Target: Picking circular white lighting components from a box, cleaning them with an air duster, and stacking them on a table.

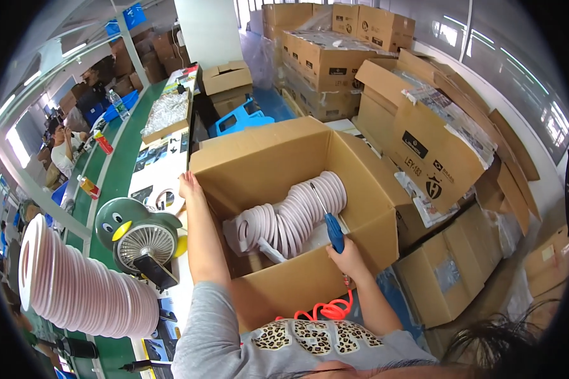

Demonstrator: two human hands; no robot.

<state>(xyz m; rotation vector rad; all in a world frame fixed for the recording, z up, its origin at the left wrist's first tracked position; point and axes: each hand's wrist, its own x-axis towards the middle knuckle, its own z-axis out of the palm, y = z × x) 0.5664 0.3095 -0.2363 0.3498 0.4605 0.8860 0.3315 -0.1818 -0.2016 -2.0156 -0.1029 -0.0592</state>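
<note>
Brown cartons [325, 63] crowd the upper right. Near centre, the right hand [348, 259] grips a slim-shafted, blue-handled tool [334, 232], likely light and stiff, best held by its handle; the left hand [188, 184] touches the open brown cardboard box [303, 283] leftward, grip unclear.

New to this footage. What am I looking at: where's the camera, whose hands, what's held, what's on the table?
No machine: a person works bare-handed. This one picture comes from a wide fisheye camera on their head, looking down, so straight edges bend. The right hand holds a blue tool with a thin metal tip. The left hand is at the corner of an open cardboard box containing pale rings. At left, the white table bears a penguin-shaped fan, with more rings nearby.
</note>
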